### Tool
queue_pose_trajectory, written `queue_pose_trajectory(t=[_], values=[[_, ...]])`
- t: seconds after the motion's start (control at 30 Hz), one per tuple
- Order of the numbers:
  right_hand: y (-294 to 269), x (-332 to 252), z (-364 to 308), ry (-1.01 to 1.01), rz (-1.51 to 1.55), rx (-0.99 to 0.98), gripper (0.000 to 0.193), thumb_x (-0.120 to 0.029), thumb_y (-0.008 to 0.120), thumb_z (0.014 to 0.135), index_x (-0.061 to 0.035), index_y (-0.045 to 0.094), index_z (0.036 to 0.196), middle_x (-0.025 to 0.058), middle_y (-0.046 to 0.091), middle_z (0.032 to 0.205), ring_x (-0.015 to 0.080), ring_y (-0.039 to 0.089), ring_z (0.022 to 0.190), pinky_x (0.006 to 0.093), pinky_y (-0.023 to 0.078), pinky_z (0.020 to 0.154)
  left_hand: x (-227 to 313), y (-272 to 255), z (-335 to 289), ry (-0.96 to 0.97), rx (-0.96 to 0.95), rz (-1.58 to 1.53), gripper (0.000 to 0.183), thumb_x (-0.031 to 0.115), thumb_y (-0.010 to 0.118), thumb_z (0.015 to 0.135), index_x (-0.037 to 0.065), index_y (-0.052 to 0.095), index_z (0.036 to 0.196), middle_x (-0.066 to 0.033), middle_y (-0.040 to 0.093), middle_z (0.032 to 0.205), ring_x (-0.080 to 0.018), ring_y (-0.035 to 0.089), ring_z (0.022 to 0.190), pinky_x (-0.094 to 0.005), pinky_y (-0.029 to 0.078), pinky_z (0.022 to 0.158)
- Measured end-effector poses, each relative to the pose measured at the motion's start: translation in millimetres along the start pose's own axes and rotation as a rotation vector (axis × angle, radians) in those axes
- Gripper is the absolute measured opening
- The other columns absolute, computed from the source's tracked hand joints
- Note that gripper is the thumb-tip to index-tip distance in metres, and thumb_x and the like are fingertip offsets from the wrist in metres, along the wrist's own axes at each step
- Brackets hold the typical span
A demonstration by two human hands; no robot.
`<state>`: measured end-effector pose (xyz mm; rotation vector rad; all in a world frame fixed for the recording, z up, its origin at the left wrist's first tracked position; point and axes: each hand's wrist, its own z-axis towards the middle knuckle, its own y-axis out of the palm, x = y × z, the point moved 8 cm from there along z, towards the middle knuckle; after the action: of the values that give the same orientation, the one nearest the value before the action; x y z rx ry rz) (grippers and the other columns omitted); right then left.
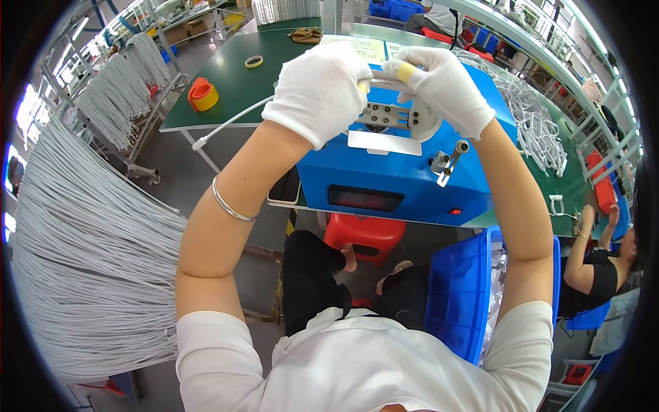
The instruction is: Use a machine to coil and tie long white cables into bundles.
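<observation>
My left hand (317,93), in a white glove, is closed round a white cable (237,118). One end of that cable sticks out to the left past my wrist and has a small white plug. My right hand (449,90), gloved too and with yellow tape on a finger, pinches the cable's stretch between both hands. Both hands are above a blue bench machine (316,175). Just below them sits its metal fixture (386,115), with a pale disc at its right and a white plate (384,143) in front. My fingertips are partly hidden by the gloves.
Bundled white cables (96,261) hang at the left. A tape roll (254,62) and an orange-yellow roll (202,95) lie on the green table (226,72). Coiled cables (532,127) lie right of the machine. A blue bin (456,295) and red stool (364,233) are below; a co-worker (594,271) sits right.
</observation>
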<state>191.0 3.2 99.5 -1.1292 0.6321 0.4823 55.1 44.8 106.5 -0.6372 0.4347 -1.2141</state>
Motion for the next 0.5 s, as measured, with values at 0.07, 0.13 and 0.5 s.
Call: queue_pose_trajectory(t=[0.07,0.13,0.5], values=[[1,-6,-1,-0.057,-0.097,-0.003,0.021,-0.025,0.064,0.091,-0.0054,0.070,0.095,0.0075,0.065,0.084,0.0160,0.062,0.077,0.0328,0.054,0.070,2,-3,0,-0.004,0.015,0.038,0.014,0.015,0.068,0.081,0.007,0.072,0.092,-0.0105,0.066,0.087,-0.0258,0.066,0.080,-0.0324,0.054,0.076],[1,-8,-2,-0.111,-0.198,-0.002,0.019,-0.024,0.067,0.088,-0.0055,0.070,0.093,0.0069,0.064,0.082,0.0161,0.061,0.074,0.0316,0.053,0.069,3,-2,0,-0.005,0.032,0.072,0.018,0.015,0.068,0.081,0.007,0.070,0.097,-0.0112,0.066,0.087,-0.0264,0.066,0.083,-0.0329,0.055,0.078],[10,-48,-25,-0.709,-0.703,0.006,0.010,-0.008,0.065,0.083,-0.0051,0.063,0.093,0.0081,0.059,0.083,0.0246,0.059,0.075,0.0309,0.052,0.068,-22,22,-3,-0.247,-0.170,-0.382,0.024,0.013,0.064,0.080,0.004,0.066,0.103,-0.0196,0.069,0.090,-0.0315,0.067,0.084,-0.0368,0.054,0.081]])
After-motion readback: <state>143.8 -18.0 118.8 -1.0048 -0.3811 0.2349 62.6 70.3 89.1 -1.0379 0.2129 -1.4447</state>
